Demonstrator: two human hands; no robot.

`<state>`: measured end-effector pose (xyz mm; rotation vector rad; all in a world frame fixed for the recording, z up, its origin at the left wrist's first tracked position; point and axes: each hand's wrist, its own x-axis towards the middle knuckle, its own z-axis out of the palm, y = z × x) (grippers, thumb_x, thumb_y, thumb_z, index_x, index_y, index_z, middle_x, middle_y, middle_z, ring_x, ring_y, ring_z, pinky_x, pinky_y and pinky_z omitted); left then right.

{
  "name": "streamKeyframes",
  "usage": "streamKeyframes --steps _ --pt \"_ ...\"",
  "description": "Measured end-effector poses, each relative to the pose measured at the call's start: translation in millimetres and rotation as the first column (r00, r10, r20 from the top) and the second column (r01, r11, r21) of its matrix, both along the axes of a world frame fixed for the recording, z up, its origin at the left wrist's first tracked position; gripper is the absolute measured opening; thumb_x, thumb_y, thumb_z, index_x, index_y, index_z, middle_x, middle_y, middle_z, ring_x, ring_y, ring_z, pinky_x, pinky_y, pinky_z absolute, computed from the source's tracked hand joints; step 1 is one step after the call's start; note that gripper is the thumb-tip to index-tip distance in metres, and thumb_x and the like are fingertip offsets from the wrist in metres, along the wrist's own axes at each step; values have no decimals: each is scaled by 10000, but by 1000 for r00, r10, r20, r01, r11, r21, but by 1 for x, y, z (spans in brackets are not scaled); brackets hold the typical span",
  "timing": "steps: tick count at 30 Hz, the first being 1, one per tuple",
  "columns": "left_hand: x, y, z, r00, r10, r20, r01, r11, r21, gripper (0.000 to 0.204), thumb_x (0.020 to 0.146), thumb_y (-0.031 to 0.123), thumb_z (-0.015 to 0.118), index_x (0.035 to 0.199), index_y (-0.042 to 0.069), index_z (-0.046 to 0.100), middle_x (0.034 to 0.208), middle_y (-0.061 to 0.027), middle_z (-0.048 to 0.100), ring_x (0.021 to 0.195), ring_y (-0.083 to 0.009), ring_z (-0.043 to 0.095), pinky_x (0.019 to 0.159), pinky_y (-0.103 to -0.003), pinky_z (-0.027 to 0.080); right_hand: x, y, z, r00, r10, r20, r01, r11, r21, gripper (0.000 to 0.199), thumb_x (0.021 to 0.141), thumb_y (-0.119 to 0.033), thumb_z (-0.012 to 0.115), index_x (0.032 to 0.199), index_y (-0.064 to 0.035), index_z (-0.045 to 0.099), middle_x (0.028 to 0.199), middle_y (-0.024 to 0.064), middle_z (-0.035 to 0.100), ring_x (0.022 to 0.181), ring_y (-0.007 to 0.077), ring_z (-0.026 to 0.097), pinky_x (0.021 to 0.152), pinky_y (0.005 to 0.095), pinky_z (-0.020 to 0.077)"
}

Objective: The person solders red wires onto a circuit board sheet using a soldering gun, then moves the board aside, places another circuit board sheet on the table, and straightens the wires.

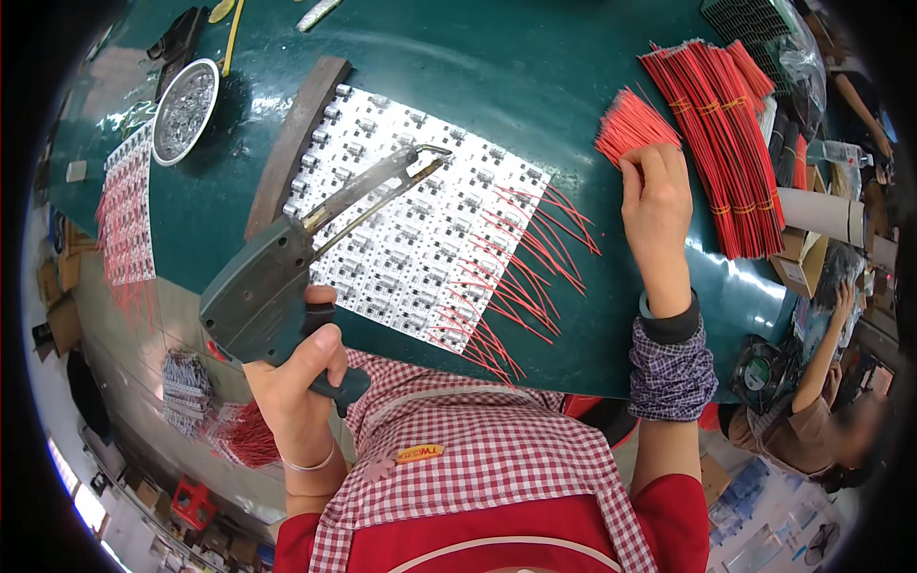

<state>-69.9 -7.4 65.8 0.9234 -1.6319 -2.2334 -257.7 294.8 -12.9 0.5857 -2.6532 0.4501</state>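
My left hand (298, 387) is wrapped round the grip of a dark green soldering gun (256, 286). Its metal tip reaches over a white panel of small circuit boards (368, 258), which lies on the green table. Thin red wires (540, 250) stick out from the panel's right side, toward the right and the table's front edge. At the right, the fingers of my right hand (659, 196) are closed on the lower end of a loose pile of short red wires (635, 122). How many wires they pinch is hidden.
A dark bar (298, 143) runs along the panel's left edge. Further left are a white bowl (212, 94) of grey bits and another wired panel (129, 210). Tied red wire bundles (712, 143) lie at the far right. A co-worker (798, 420) sits beyond a small black fan (759, 371).
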Motion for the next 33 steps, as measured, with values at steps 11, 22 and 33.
streamKeyframes --steps 11,22,33 --pt "-1 11 -5 996 -40 74 40 999 9 548 792 -99 693 1315 -54 536 1108 -184 662 600 -126 563 489 -241 430 19 -30 32 988 116 107 -75 942 -328 112 844 26 681 936 -16 634 868 137 615 817 332 612 714 408 495" --pt "2 26 -25 964 -242 115 267 852 -450 369 808 -86 745 1163 -54 653 983 -102 700 595 -77 560 497 -217 415 23 -63 9 935 318 158 -245 901 -359 112 810 28 710 877 -43 653 845 90 596 807 288 613 683 389 503" --pt "-15 34 -28 925 -373 74 319 654 -686 171 798 17 783 945 -32 711 855 -117 688 670 -200 645 628 -296 520 34 -62 6 948 271 168 -195 910 -366 158 765 81 732 887 -7 683 821 117 616 739 276 630 631 360 498"
